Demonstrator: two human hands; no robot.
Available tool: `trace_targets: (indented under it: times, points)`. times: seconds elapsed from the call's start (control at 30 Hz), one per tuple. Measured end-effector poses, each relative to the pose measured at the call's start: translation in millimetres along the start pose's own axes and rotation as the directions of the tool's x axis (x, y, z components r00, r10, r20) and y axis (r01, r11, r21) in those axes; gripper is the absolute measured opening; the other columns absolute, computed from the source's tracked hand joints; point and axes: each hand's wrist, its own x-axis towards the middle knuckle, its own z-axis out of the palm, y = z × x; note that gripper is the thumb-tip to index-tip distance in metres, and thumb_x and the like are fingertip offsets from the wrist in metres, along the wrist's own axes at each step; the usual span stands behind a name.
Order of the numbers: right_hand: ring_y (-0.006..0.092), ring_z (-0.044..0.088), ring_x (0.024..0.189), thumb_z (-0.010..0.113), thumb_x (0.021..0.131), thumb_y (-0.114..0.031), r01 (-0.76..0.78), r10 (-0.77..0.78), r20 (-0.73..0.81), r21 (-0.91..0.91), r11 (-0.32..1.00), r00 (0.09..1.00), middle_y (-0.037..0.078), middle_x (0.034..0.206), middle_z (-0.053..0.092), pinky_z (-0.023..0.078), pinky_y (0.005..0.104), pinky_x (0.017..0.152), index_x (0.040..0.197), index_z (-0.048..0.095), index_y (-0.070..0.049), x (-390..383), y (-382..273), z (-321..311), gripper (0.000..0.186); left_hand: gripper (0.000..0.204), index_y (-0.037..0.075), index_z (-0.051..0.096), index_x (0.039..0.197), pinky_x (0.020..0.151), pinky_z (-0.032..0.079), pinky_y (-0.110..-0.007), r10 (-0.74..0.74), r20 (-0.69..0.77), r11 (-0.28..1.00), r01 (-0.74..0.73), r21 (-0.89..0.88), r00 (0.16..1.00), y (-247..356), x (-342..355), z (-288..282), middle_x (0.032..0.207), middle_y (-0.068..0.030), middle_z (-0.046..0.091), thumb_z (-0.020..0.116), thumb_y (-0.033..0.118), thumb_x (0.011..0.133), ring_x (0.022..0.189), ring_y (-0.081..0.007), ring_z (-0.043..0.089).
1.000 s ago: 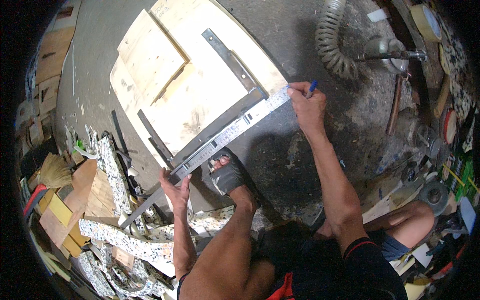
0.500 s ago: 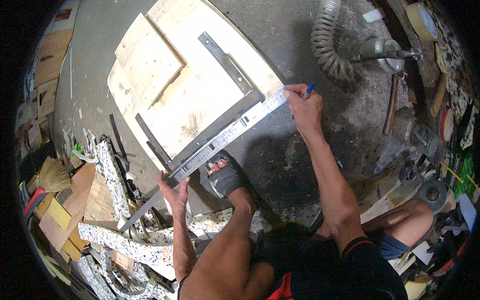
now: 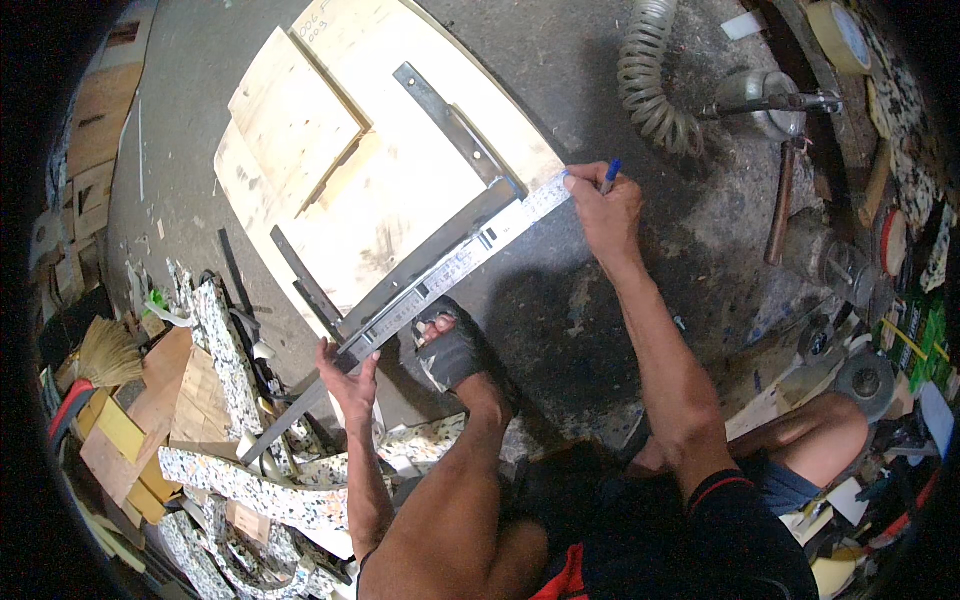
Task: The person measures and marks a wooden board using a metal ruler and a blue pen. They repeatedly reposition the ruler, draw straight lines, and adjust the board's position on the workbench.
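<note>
My left hand [image 3: 354,388] grips a long metal straightedge [image 3: 450,267] near its lower-left part, fingers around its edges. The straightedge lies diagonally along the near edge of a pale plywood board [image 3: 340,240]. My right hand [image 3: 607,220] is closed on a blue pen [image 3: 611,174] at the board's right corner, thumb and finger touching the straightedge's upper-right end. Dark metal bars with holes [image 3: 435,112] lie on the board along three sides of a rectangle, and a smaller plywood piece [image 3: 290,100] sits on its upper-left part.
My sandalled foot [image 3: 450,355] is below the straightedge. A coiled hose [image 3: 655,95] with metal canister, tape roll [image 3: 840,35] and hammer-like tool [image 3: 783,210] lie right. Speckled foam offcuts [image 3: 215,330], a broom [image 3: 108,350] and wood scraps [image 3: 135,430] crowd the lower left.
The board, straightedge and my right hand appear shifted slightly up and left in the picture. Both hands keep their hold, and the pen tilts a little differently.
</note>
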Motion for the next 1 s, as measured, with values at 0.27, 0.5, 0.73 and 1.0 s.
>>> trace_targets:
  times: [0.27,0.5,0.73,1.0]
  points:
    - [0.0081,0.055,0.064,0.073,0.087,-0.012,0.01,-0.009,0.014,-0.021,1.0,1.0,0.001,0.076,0.067,0.045,0.0282,0.06,0.096,0.074,0.001,-3,-13,-1,0.016,0.093,-0.001,0.038,0.147,0.107,0.039,-0.047,0.124,0.006,0.985,-0.123,0.118,0.992,21,0,-12,0.138,-0.0228,0.049,0.09,0.026,0.075,0.124,-0.0369,0.051]
    - [0.0125,0.062,0.069,0.072,0.085,-0.01,0.021,-0.022,0.011,0.036,0.999,1.0,0.007,0.078,0.07,0.05,0.0303,0.064,0.095,0.074,0.001,1,-1,0,0.015,0.068,0.0,0.054,0.135,0.105,0.041,-0.048,0.53,0.013,0.825,-0.519,0.222,0.848,131,11,-12,0.129,-0.021,0.057,0.086,0.022,0.079,0.12,-0.0388,0.053]
    - [0.0115,0.061,0.067,0.073,0.085,-0.01,-0.012,0.01,0.038,0.046,0.999,0.999,0.004,0.076,0.069,0.049,0.0296,0.063,0.093,0.074,0.001,-1,-7,2,0.013,0.064,0.002,0.057,0.134,0.104,0.041,-0.05,0.549,0.164,0.799,-0.572,0.185,0.819,173,48,41,0.131,-0.0198,0.057,0.084,0.018,0.077,0.122,-0.0396,0.052]
    - [0.0132,0.065,0.075,0.073,0.084,-0.009,-0.102,0.101,0.019,0.033,0.994,0.995,0.005,0.083,0.073,0.052,0.0308,0.073,0.094,0.074,0.001,-2,-14,1,0.014,0.056,0.003,0.062,0.129,0.105,0.041,-0.049,0.509,0.201,0.827,-0.541,0.153,0.837,168,45,53,0.128,-0.0182,0.06,0.082,0.015,0.078,0.12,-0.0381,0.054]
